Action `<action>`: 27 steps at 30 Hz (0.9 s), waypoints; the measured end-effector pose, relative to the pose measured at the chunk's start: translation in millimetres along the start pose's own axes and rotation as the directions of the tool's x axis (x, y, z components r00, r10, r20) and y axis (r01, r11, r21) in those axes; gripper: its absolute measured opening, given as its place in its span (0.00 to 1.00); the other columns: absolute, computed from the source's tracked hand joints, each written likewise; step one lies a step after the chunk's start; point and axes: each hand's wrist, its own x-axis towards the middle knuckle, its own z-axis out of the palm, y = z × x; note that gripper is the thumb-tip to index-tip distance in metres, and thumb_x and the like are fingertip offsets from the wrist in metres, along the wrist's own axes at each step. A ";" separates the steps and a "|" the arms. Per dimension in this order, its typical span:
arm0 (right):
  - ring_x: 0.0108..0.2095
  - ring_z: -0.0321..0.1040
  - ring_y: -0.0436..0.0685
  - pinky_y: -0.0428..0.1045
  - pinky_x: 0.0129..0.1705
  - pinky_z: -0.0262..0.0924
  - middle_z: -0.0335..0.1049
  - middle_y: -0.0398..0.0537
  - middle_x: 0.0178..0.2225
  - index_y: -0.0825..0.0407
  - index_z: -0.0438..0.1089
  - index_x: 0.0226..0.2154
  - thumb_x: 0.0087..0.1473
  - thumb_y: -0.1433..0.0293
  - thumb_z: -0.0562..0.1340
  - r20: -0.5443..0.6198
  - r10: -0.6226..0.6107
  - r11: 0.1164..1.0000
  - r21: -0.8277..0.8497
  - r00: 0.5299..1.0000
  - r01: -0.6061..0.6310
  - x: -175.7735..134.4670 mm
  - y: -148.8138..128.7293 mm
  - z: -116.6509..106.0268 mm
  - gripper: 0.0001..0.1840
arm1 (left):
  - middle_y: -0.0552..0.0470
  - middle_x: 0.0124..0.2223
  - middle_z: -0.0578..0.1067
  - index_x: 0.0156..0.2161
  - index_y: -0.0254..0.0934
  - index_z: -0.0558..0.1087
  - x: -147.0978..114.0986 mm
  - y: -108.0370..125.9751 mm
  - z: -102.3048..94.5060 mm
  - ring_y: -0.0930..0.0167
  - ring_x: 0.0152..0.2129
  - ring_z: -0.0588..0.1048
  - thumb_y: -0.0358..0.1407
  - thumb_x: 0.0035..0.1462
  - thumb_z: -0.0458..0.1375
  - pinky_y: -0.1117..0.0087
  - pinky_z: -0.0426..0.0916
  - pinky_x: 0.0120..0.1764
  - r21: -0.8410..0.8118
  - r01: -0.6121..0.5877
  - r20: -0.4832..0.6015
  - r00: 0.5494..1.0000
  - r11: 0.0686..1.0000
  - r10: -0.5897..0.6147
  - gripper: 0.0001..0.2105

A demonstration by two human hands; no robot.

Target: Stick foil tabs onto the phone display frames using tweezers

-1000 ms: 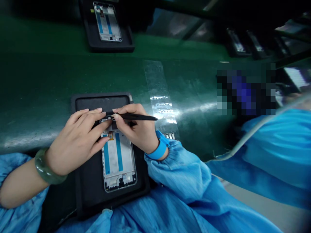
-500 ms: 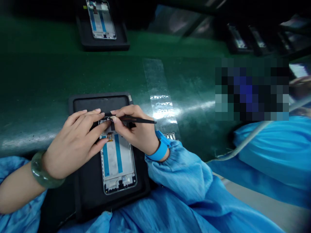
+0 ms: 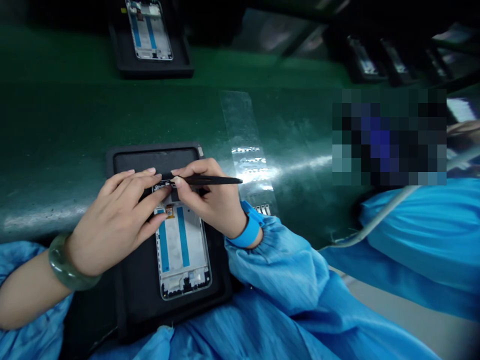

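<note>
A phone frame [image 3: 193, 240] with two blue strips lies in a black tray [image 3: 135, 300] in front of me. My left hand [image 3: 118, 217] rests on its upper end with the fingers stretched out, the fingertips touching the frame. Between thumb and fingers, my right hand [image 3: 212, 200] grips black tweezers [image 3: 217, 180]. Their tips point left at the frame's top edge, close to my left fingertips. What lies right at the tips is hidden by my fingers. A small orange flex cable [image 3: 170, 212] shows below my left index finger.
A second phone frame [image 3: 152, 35] sits in another black tray [image 3: 157, 72] at the back left. A clear plastic strip [image 3: 243, 125] with small metal parts lies on the green table [image 3: 300, 130]. More trays [image 3: 369, 75] stand back right. A person's blue sleeve [image 3: 431, 225] and a pale cable [image 3: 386, 215] are at right.
The tweezers' back end has risen slightly, so they lie flatter, and my right hand has turned a little. The far tray with its phone frame has shifted slightly left. My left hand stays put.
</note>
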 end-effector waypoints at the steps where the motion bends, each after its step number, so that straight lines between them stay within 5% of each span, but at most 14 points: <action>1: 0.37 0.72 0.49 0.45 0.37 0.68 0.70 0.43 0.34 0.51 0.62 0.35 0.55 0.71 0.60 0.002 0.002 1.000 -0.003 1.000 -0.002 -0.1 0.1 0.1 0.05 | 0.38 0.54 0.68 0.54 0.32 0.65 0.1 0.1 0.0 0.57 0.57 0.63 0.36 0.60 0.50 0.51 0.59 0.56 -0.005 0.003 -0.001 1.000 1.000 -0.003 0.18; 16: 0.37 0.72 0.48 0.43 0.38 0.68 0.71 0.44 0.34 0.52 0.62 0.36 0.56 0.71 0.60 -0.003 -0.078 0.995 -0.058 0.997 0.078 -0.4 3.7 1.9 0.05 | 0.37 0.53 0.68 0.53 0.31 0.66 -0.1 0.0 1.0 0.58 0.56 0.63 0.37 0.61 0.50 0.51 0.59 0.56 0.017 -0.004 -0.008 1.000 1.000 0.004 0.17; 24: 0.38 0.71 0.49 0.44 0.40 0.68 0.72 0.46 0.34 0.53 0.63 0.35 0.54 0.75 0.60 0.037 -0.278 0.949 -0.147 0.960 0.281 0.7 4.6 6.0 0.05 | 0.38 0.53 0.68 0.51 0.31 0.67 0.6 -0.9 1.3 0.57 0.56 0.63 0.37 0.61 0.49 0.51 0.59 0.55 0.015 0.001 -0.012 1.000 1.000 -0.001 0.16; 27: 0.35 0.71 0.48 0.43 0.38 0.68 0.71 0.44 0.33 0.53 0.63 0.35 0.55 0.73 0.60 0.007 -0.220 0.967 -0.133 0.976 0.219 1.1 4.8 5.2 0.04 | 0.38 0.52 0.68 0.51 0.31 0.67 0.6 -1.2 1.4 0.57 0.56 0.63 0.37 0.61 0.49 0.51 0.60 0.55 0.017 -0.008 -0.014 1.000 1.000 0.008 0.16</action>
